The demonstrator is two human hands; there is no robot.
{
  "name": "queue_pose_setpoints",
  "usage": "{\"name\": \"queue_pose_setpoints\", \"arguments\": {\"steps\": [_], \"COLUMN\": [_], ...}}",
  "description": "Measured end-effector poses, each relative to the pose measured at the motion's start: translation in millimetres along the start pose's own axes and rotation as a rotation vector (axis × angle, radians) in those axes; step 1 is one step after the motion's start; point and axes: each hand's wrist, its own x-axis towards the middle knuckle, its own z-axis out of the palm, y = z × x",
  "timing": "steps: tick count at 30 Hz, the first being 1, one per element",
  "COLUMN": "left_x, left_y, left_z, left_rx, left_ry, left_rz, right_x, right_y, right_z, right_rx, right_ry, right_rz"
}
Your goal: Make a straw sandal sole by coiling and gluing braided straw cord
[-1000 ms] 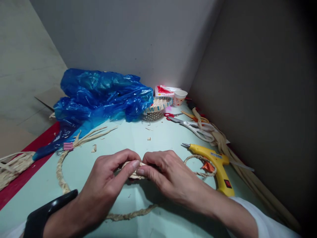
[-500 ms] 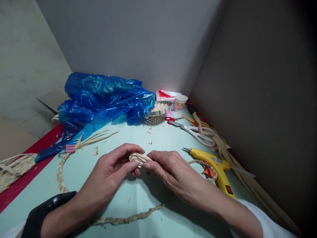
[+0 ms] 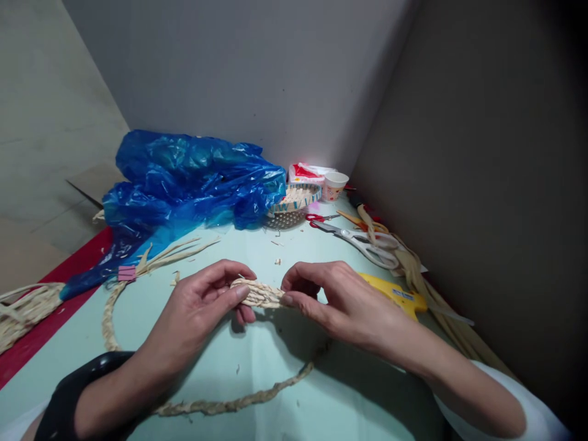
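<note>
A small coiled piece of pale braided straw [image 3: 263,295] is held in the air above the table's middle. My left hand [image 3: 209,294] pinches its left end between thumb and fingers. At its right end, the thumb and fingers of my right hand [image 3: 321,297] are closed on the same piece. A long braided cord [image 3: 239,403] curves over the table below and to the left of my hands. A pink clip [image 3: 127,273] grips that braid near its loose strands at the left.
Blue plastic bag [image 3: 193,177], woven basket [image 3: 298,199] and paper cup [image 3: 335,185] stand at the back. White-handled scissors [image 3: 367,248], red scissors [image 3: 316,218], a yellow glue gun [image 3: 395,293] and straw strips [image 3: 445,324] lie right. A straw bundle [image 3: 27,312] lies left.
My right hand has shifted right and slightly up, and more of the straw piece shows between my hands. More of the long cord's right end is visible, while the glue gun is more covered.
</note>
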Motion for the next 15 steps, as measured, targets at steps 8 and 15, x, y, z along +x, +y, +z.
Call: {"name": "queue_pose_setpoints", "arguments": {"steps": [8,15], "left_x": [0,-2], "left_y": [3,5], "left_z": [1.2,4.0], "left_rx": [0.062,0.038], "left_ry": [0.04,-0.042], "left_rz": [0.007,-0.043], "right_x": [-1,0], "right_y": [-2,2], "right_z": [-2,-13], "right_rx": [-0.069,0.037], "right_ry": [0.065,0.087], "right_rz": [-0.103,-0.194]}}
